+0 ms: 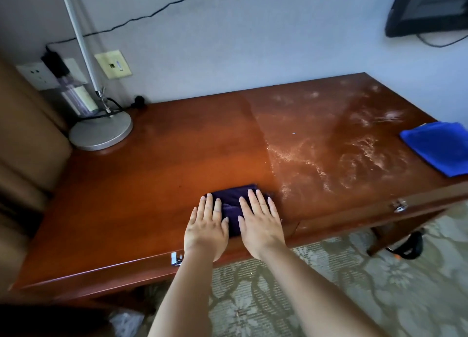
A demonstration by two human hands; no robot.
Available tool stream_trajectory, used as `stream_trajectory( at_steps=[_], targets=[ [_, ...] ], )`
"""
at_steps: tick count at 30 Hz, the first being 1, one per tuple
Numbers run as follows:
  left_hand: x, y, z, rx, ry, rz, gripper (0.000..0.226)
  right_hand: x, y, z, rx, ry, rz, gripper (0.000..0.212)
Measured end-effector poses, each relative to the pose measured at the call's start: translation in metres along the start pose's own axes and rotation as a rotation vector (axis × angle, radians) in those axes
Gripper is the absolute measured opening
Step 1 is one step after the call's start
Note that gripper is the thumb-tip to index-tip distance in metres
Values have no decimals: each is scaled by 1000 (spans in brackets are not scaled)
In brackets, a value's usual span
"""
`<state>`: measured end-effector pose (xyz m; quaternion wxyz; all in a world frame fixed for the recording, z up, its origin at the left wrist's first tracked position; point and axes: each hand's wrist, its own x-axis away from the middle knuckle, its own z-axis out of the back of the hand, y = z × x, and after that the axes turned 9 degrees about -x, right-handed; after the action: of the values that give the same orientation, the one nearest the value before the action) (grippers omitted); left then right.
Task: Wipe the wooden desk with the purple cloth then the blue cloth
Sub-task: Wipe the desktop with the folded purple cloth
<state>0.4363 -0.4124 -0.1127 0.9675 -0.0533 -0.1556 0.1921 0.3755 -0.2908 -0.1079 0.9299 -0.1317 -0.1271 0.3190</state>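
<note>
Both hands, left hand (206,226) and right hand (262,224), flat, fingers spread, atop mostly hidden purple cloth (231,207); blue cloth (440,146) edge-cropped.

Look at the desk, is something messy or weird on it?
Yes. The right half of the wooden desk has whitish powdery smears swirled across it, while the left half looks clean. Both hands, left hand and right hand, press flat on the purple cloth at the border. The blue cloth lies unused at the right edge.
</note>
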Motion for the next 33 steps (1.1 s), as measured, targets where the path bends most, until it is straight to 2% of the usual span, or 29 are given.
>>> stream_trajectory(
  at_steps=[6, 12, 16, 22, 28, 33],
  targets=[
    [-1, 1, 2, 6, -14, -7, 58, -4, 14, 18, -101, 26, 10, 52],
    [-2, 1, 4, 9, -39, -12, 58, -14, 8, 34, -84, 91, -223, 64],
    [-2, 2, 5, 26, -44, -6, 59, -21, 6, 41, -86, 27, -295, 61],
    [-2, 3, 10, 43, -63, -3, 58, -33, 3, 50, -167, -103, -267, 52],
    [-1, -1, 15, 45, -78, -17, 57, -41, 16, 54, -438, -172, -283, 49],
    [1, 9, 20, 57, -81, -18, 57, -47, 28, 67, -501, -158, -264, 44]
  ],
)
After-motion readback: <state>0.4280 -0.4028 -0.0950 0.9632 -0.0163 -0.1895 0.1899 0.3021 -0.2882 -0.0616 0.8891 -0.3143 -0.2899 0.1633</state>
